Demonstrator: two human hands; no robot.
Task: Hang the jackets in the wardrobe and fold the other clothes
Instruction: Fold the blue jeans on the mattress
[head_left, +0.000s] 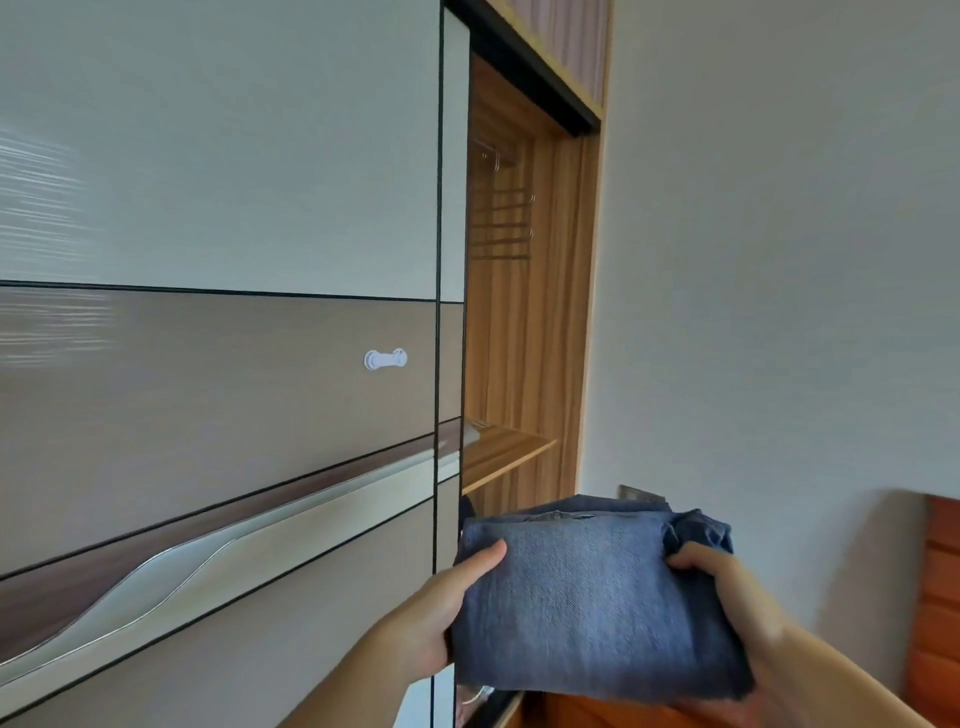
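Observation:
A folded pair of blue jeans (592, 608) is held in the air in front of the open wardrobe (524, 332). My left hand (441, 608) grips the bundle's left edge, thumb on top and fingers hidden beneath. My right hand (727, 592) grips the right edge, fingers curled over the bunched denim. Inside the wardrobe's open section a wooden shelf (511, 452) lies above and behind the jeans, and bare hangers (501, 223) hang from a rail near the top.
The wardrobe's sliding door (218, 364) fills the left, with a white knob-like handle (385, 359) and a long curved silver trim. A plain wall (779, 260) stands to the right. An orange-brown wooden headboard (940, 597) sits at the lower right.

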